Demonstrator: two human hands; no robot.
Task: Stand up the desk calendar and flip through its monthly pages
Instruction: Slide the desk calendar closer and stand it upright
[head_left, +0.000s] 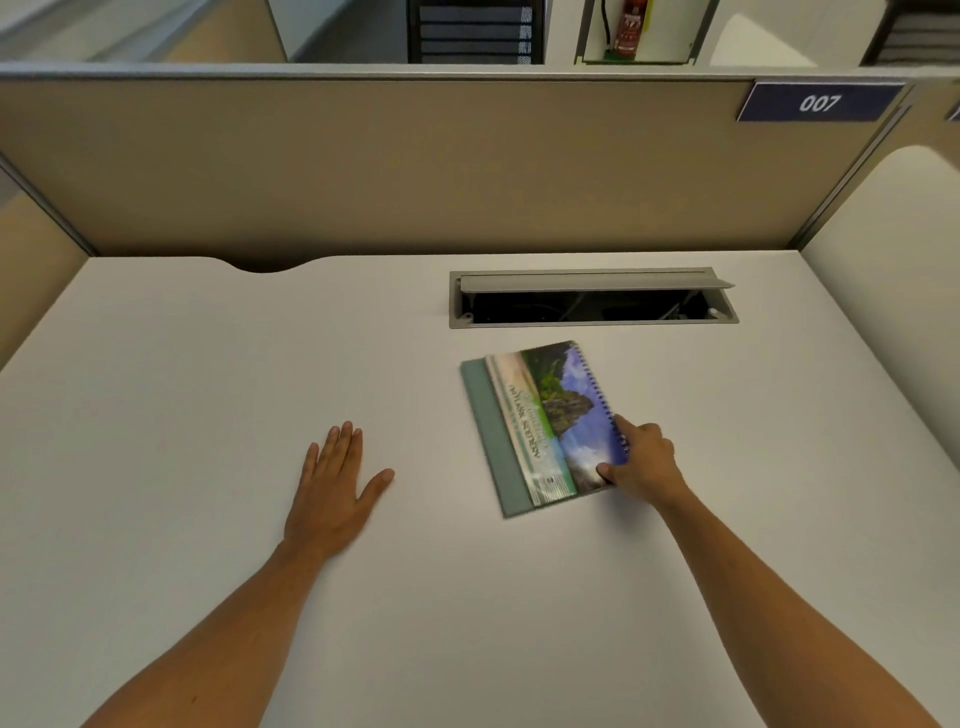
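Note:
The desk calendar (540, 426) lies on the white desk (208, 364), right of centre, turned sideways. Its cover shows a landscape photo of sky, rock and greenery, with a grey-green base strip along its left side and a spiral binding along its right side. My right hand (641, 460) grips the calendar at the near end of the spiral edge, thumb on the cover, and that edge looks slightly raised off the desk. My left hand (335, 483) rests flat on the desk to the left, fingers apart, holding nothing.
A grey cable hatch (592, 297) with its lid open sits in the desk just behind the calendar. Beige partition walls (415, 166) close the desk at the back and sides. A blue sign reading 007 (820, 102) hangs at the upper right.

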